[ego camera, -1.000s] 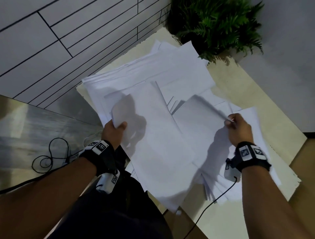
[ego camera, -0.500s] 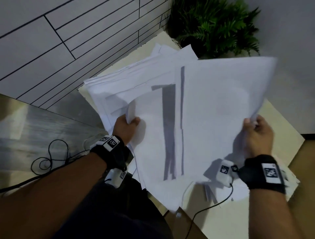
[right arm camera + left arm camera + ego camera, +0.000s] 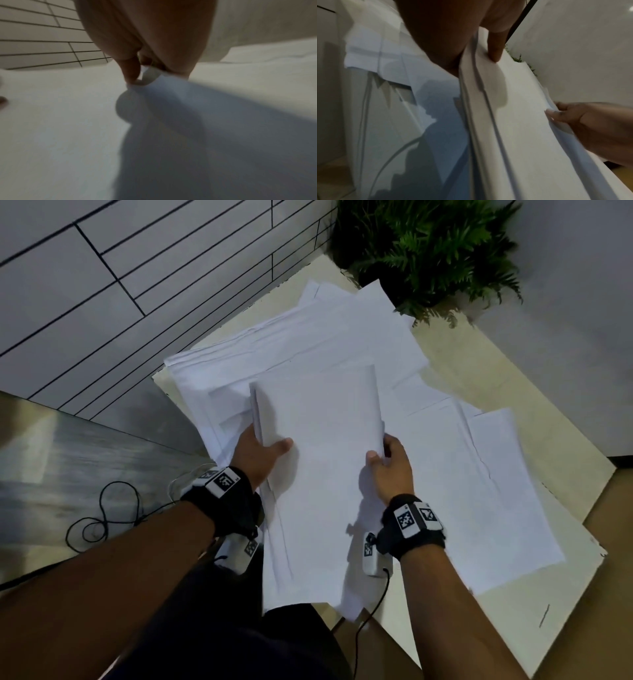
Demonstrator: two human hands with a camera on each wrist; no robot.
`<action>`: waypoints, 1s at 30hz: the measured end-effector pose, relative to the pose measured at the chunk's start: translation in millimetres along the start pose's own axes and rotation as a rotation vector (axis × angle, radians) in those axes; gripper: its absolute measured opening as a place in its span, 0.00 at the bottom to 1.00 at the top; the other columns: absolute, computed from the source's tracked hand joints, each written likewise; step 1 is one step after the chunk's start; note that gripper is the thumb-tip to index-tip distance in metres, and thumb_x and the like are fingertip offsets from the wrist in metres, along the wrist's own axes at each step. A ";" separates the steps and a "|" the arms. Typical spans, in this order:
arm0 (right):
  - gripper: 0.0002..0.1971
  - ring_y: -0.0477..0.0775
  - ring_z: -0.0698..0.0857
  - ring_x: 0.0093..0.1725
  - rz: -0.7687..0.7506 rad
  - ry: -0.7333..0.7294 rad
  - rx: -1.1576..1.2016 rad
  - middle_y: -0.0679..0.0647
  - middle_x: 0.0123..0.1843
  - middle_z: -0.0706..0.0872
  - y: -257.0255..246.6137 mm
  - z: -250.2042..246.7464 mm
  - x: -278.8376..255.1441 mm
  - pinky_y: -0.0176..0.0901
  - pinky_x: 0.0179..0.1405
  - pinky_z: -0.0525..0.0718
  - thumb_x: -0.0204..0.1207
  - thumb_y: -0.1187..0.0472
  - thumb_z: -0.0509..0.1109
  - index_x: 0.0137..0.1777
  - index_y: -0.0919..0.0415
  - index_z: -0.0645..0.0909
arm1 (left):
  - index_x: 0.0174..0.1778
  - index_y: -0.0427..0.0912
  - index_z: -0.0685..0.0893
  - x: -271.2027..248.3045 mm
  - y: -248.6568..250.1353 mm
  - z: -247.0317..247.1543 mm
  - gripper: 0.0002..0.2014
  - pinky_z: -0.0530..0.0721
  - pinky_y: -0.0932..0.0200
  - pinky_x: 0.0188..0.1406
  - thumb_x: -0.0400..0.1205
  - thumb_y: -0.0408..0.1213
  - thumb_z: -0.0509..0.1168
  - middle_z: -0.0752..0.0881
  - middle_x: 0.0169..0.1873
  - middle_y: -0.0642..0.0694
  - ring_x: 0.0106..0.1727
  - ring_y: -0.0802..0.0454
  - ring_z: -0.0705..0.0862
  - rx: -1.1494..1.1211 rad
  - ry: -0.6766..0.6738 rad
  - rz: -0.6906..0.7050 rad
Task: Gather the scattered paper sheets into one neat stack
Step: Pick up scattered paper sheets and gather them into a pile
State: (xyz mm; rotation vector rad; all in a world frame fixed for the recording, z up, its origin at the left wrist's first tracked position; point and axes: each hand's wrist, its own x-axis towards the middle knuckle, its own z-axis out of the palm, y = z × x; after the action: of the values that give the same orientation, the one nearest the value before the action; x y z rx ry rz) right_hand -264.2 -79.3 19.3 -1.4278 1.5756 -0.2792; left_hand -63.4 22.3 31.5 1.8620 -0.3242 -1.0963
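1. While both hands grip it, one held stack of white sheets sits above the table, its far end raised.
2. Left hand — it holds the stack's left edge, thumb lying on top and fingers hidden beneath; the left wrist view shows the thumb pressing down on several layered sheet edges.
3. Right hand pinches the stack's right edge; the right wrist view, though blurred, shows a fingertip curled onto a curling paper edge.
4. How many sheets the stack holds I cannot tell; the left wrist view shows at least three separate edges.
5. Loose sheets lie spread on the table under and around the stack — a fanned pile toward the wall and several overlapping ones to the right. Their count cannot be told, since they overlap.
6. One table, pale, with a chipped edge at the right corner.
7. One green plant stands at the table's far corner, just beside the farthest sheets.
8. Two wristbands with square printed markers, one on each wrist.
9. One thin black cable lies looped on the floor at the left, apart from the table.
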 end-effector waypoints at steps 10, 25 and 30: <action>0.34 0.52 0.75 0.67 -0.016 -0.084 0.013 0.51 0.72 0.74 -14.0 -11.3 -5.6 0.41 0.63 0.75 0.76 0.69 0.66 0.80 0.50 0.58 | 0.82 0.49 0.53 -2.6 6.4 -0.8 0.40 0.61 0.69 0.69 0.78 0.33 0.68 0.66 0.74 0.57 0.74 0.60 0.65 0.194 -0.248 0.207; 0.13 0.49 0.77 0.62 -0.056 0.055 0.041 0.46 0.59 0.78 -23.0 -14.9 15.2 0.38 0.59 0.74 0.78 0.52 0.68 0.60 0.51 0.76 | 0.79 0.52 0.59 18.7 4.0 15.1 0.38 0.64 0.57 0.77 0.75 0.39 0.71 0.67 0.77 0.57 0.76 0.61 0.66 0.165 -0.218 0.246; 0.19 0.41 0.69 0.66 -0.011 0.085 0.158 0.40 0.64 0.73 -8.4 -30.1 9.3 0.36 0.62 0.68 0.80 0.52 0.66 0.70 0.46 0.71 | 0.76 0.57 0.65 24.0 10.7 21.0 0.32 0.71 0.57 0.74 0.77 0.40 0.69 0.74 0.71 0.61 0.71 0.61 0.74 0.145 -0.304 0.272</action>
State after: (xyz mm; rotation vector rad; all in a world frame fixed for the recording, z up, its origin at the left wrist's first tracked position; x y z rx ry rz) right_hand -280.0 -102.1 36.3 -1.3178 1.5778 -0.4664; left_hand -64.3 -10.3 23.2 1.7099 -0.8267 -1.1881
